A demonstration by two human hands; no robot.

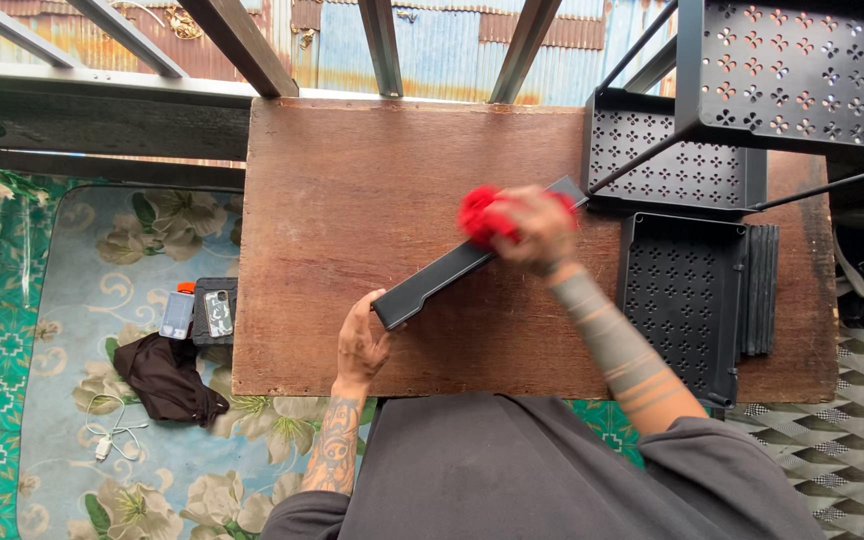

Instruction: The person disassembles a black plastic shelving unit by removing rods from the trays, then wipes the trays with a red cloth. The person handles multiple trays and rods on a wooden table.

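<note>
A long black metal bar (442,274) lies diagonally across a brown wooden board (352,200). My left hand (362,343) grips the bar's near end at the lower left. My right hand (537,232) presses a bunched red cloth (482,215) onto the bar's upper half, close to its far end.
Black perforated metal shelf panels (682,290) lie on the board's right side, with a stacked set (762,290) beside them and a perforated rack (802,70) above. On the floral mat at left sit two phones (202,312), a dark cloth (167,378) and a white cable (112,435).
</note>
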